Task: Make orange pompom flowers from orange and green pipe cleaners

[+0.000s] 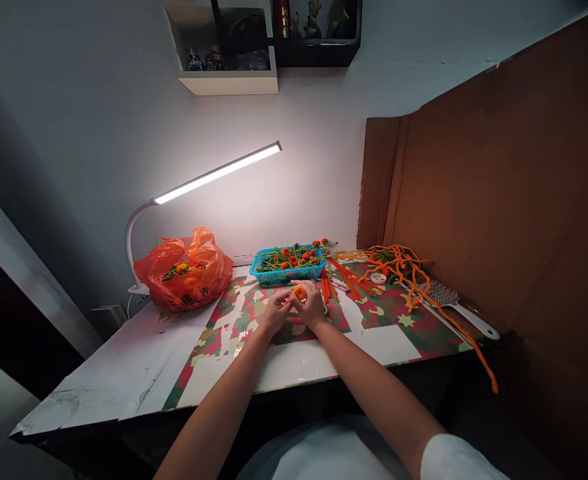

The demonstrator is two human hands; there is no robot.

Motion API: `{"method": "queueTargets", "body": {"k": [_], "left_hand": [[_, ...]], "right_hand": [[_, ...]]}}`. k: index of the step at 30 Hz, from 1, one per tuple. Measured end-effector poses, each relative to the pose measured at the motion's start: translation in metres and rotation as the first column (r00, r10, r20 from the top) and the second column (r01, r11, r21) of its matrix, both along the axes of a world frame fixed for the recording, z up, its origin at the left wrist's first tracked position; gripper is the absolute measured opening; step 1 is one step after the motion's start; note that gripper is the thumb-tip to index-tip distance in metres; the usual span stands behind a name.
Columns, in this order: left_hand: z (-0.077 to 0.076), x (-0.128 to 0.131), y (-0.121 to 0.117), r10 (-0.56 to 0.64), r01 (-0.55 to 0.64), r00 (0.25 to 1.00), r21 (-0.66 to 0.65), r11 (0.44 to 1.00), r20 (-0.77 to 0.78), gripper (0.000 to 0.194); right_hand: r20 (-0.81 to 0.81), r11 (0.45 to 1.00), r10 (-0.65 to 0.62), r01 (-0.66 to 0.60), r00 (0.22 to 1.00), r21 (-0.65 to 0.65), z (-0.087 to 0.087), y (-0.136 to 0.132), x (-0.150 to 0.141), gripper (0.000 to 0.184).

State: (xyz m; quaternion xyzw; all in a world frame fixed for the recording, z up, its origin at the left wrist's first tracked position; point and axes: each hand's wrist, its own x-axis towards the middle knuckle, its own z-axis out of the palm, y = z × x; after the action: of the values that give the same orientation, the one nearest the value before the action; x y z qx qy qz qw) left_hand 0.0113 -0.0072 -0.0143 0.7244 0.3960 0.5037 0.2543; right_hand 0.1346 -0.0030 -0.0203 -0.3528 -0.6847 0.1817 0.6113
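Observation:
Above the near middle of the table, my left hand point(275, 312) and my right hand point(313, 308) meet with fingers closed around a small, round orange flower head point(299, 292). It shows between my right thumb and fingers, and my left fingertips pinch at its near left side. Whether a stem hangs below is hidden by my hands. Just behind them stands a blue plastic basket point(288, 274) of orange flowers point(294, 257) with green stems. Flat orange strips point(348, 273) lie right of the basket.
An orange plastic bag point(214, 270) with flowers inside sits left, beside a lit desk lamp point(219, 175). Fuzzy orange strands point(414, 267) tangle at right, one hanging over the table edge, near a white-handled brush point(474, 321), a tape roll point(378, 278) and a cardboard sheet point(499, 180).

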Motion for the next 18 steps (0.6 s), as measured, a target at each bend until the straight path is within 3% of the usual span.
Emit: {"method": "queueTargets", "body": {"k": [8, 12, 15, 18], "left_hand": [[0.002, 0.003, -0.002, -0.07, 0.082, 0.992, -0.106, 0.991, 0.106, 0.034], [-0.002, 0.003, -0.001, -0.1, 0.124, 0.984, -0.156, 0.98, 0.149, 0.036], [-0.007, 0.0, 0.005, -0.069, 0.094, 0.985, -0.157, 0.983, 0.157, 0.034], [-0.01, -0.006, 0.012, 0.04, -0.025, 0.985, -0.089, 0.996, 0.171, 0.033]], "right_hand": [[-0.254, 0.987, 0.063, -0.098, 0.965, -0.128, -0.002, 0.001, -0.009, 0.02], [-0.295, 0.97, 0.112, -0.168, 0.949, -0.174, -0.003, -0.001, -0.013, 0.024], [-0.263, 0.971, 0.124, -0.171, 0.957, -0.167, -0.003, -0.002, -0.014, 0.026], [-0.239, 0.986, 0.054, -0.09, 0.969, -0.138, -0.003, -0.003, -0.012, 0.049]]}}
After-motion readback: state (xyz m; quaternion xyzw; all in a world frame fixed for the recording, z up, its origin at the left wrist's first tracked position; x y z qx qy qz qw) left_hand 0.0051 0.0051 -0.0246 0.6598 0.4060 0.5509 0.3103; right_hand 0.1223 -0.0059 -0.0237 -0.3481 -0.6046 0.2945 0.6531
